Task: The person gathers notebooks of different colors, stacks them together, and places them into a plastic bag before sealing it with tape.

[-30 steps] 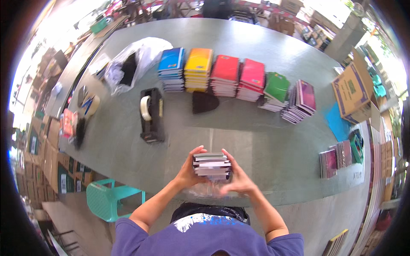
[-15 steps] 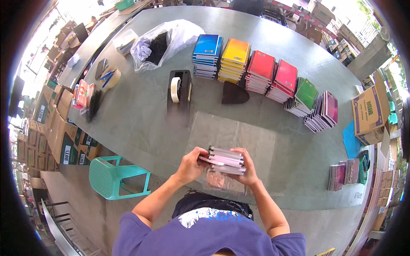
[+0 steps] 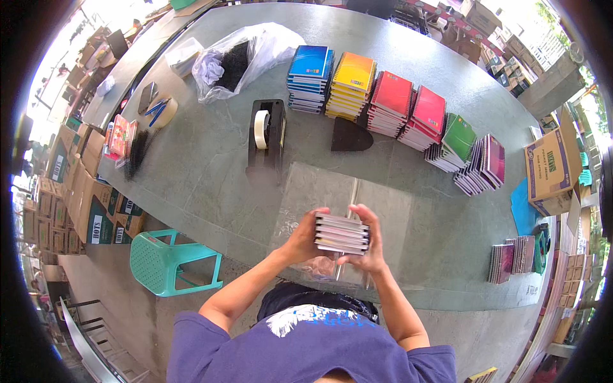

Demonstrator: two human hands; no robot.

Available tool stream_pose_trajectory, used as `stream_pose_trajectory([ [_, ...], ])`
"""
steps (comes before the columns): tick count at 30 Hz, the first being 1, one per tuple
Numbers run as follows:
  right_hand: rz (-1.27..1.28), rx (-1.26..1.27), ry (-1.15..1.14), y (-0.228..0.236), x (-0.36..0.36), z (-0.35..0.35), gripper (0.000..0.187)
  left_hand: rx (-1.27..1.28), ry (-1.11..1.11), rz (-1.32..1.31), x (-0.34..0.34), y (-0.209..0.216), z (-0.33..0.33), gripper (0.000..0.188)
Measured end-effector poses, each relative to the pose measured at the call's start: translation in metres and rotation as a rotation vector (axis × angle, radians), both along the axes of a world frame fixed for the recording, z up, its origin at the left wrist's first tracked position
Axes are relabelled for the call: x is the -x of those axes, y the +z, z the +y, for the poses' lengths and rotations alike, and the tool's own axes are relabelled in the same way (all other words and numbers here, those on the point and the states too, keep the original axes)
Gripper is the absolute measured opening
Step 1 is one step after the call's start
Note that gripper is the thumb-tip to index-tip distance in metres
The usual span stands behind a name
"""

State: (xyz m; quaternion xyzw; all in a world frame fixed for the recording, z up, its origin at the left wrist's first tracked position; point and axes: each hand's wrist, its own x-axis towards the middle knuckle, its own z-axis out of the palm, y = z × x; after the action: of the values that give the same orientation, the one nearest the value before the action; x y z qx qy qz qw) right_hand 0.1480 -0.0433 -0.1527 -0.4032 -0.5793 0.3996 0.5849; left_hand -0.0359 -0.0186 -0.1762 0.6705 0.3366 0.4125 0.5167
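Observation:
Between my two hands is a small stack of notebooks [image 3: 342, 234], its page edges and dark spiral bindings turned up toward me. My left hand [image 3: 301, 237] presses on the stack's left side, and my right hand [image 3: 373, 244] wraps round its right side with the thumb at the near corner. Both hands are closed on it. Under them a see-through plastic sheet or bag [image 3: 384, 203] lies flat at the near edge of the grey table [image 3: 211, 172]. The undersides of the notebooks are hidden.
Stacked spiral notebooks in blue [image 3: 311, 62], yellow [image 3: 354, 71], red [image 3: 391, 94], green [image 3: 458, 134] and purple [image 3: 493, 159] curve across the far side. Nearer stand a black tape dispenser [image 3: 274, 137] and a dark rounded piece [image 3: 350, 136]. A green stool [image 3: 153, 265] stands left; an open carton [image 3: 550, 163], right.
The notebooks, uneven and partly apart before, are now squared into an even stack. My left hand has shifted up along its side, and my right fingers have spread round the other side.

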Motion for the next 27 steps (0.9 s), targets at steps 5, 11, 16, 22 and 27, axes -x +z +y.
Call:
stream_pose_trajectory([
  [5,-0.066,-0.024,-0.006,-0.013,-0.013,-0.014,0.088,-0.281,0.039,0.261,-0.017,-0.015,0.002,0.079],
  [11,0.076,0.251,0.045,-0.024,-0.024,-0.019,0.088,-0.067,-0.052,0.195,-0.019,-0.011,-0.003,0.077],
  [16,0.012,0.145,-0.071,-0.025,-0.015,-0.027,0.094,-0.27,-0.053,0.167,-0.029,-0.019,-0.01,0.077],
  [22,0.02,0.125,0.0,-0.038,-0.031,-0.036,0.088,-0.102,-0.187,0.074,-0.027,-0.042,0.001,0.077],
  [27,-0.051,0.116,0.06,-0.032,-0.04,-0.035,0.089,-0.149,-0.208,0.168,-0.032,-0.031,0.003,0.077],
])
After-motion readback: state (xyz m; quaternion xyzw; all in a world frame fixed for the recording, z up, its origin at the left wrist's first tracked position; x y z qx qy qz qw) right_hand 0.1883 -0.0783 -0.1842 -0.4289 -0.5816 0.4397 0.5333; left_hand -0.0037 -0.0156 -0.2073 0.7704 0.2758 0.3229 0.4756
